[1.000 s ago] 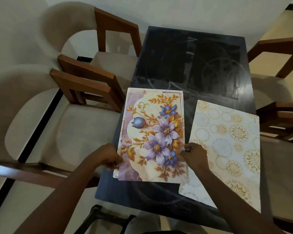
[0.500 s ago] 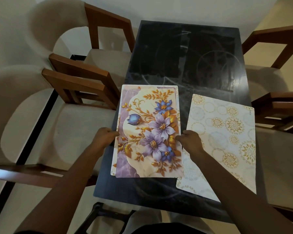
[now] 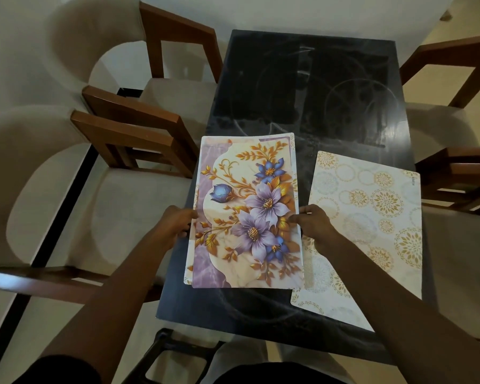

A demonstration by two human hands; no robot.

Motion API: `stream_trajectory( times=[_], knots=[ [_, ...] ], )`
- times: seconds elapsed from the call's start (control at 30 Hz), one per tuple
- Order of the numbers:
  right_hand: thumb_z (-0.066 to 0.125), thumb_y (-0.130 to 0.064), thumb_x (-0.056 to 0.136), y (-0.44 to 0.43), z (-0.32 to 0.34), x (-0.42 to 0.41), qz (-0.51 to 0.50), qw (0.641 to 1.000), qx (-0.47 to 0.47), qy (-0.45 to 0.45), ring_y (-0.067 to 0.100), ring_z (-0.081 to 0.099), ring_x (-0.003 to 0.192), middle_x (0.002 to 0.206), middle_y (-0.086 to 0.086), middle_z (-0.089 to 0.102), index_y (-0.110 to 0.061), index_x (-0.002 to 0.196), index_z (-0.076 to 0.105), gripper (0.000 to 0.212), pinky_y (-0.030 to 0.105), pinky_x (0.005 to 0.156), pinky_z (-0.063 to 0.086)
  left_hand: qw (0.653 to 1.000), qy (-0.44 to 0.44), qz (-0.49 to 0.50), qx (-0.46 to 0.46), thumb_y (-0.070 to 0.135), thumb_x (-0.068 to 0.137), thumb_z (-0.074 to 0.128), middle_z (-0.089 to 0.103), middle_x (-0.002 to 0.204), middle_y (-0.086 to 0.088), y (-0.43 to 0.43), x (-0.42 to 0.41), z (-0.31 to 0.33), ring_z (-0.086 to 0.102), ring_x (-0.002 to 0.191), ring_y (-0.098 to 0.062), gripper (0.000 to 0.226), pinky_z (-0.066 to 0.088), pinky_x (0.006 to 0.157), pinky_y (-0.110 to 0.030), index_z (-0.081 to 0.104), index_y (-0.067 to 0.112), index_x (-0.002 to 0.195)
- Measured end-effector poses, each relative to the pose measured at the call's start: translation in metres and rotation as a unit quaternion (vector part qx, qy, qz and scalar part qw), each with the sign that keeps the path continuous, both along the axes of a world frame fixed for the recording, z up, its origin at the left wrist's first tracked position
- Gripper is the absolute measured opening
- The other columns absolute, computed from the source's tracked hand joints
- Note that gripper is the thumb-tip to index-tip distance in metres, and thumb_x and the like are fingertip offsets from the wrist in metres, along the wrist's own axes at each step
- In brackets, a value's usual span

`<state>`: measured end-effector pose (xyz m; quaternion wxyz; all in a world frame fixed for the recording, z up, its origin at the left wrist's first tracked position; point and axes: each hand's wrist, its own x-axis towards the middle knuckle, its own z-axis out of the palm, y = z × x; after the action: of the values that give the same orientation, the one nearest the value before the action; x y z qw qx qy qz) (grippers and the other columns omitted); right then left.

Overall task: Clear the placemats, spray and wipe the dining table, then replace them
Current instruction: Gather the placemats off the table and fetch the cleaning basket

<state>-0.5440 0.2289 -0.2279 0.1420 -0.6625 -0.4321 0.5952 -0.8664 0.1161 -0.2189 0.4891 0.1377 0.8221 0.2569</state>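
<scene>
On the dining table's [image 3: 302,92] near end, left hand [image 3: 178,225] and right hand [image 3: 315,225] pinch the floral placemat [image 3: 247,212] at its 9 and 3 o'clock edges, probably squaring a stack to carry.

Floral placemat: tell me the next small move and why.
Probably set the floral placemat flat and release: left hand and right hand pinch its long edges, the table shows wipe streaks, and the gold-circle placemat already lies beside it.
</scene>
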Motion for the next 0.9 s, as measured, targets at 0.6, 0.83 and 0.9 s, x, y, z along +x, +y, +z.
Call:
stream_trajectory(
  times=[0.6,0.83,0.9],
  knots=[
    [0.063,0.015,0.087,-0.033,-0.002,0.077,-0.086,0.969,-0.04,0.227,0.041,0.069,0.108,0.128,0.03,0.068,-0.005,0.129,0.069,0.047,0.06,0.107,0.049,0.994,0.006,-0.039,0.1,0.016,0.102,0.066,0.073,0.104,-0.005,0.021,0.055,0.011,0.074,0.087,-0.018,0.018,0.06,0.067,-0.029,0.066,0.013,0.119],
    [0.062,0.012,0.091,-0.043,0.011,0.187,-0.14,0.966,-0.01,0.216,0.041,0.072,0.108,0.125,0.024,0.072,-0.006,0.13,0.068,0.044,0.046,0.089,0.063,0.987,-0.01,-0.125,0.1,0.004,0.095,0.067,0.073,0.107,-0.006,0.058,0.144,0.014,0.076,0.092,-0.018,0.027,0.064,0.078,-0.037,0.067,0.014,0.12],
    [0.071,0.006,0.086,-0.047,0.009,0.218,-0.16,0.962,-0.002,0.221,0.041,0.071,0.108,0.125,0.023,0.073,-0.008,0.127,0.069,0.043,0.043,0.085,0.063,0.986,-0.012,-0.136,0.098,0.003,0.092,0.067,0.074,0.106,-0.008,0.068,0.175,0.011,0.076,0.091,-0.021,0.028,0.065,0.082,-0.043,0.068,0.012,0.118]
  ],
)
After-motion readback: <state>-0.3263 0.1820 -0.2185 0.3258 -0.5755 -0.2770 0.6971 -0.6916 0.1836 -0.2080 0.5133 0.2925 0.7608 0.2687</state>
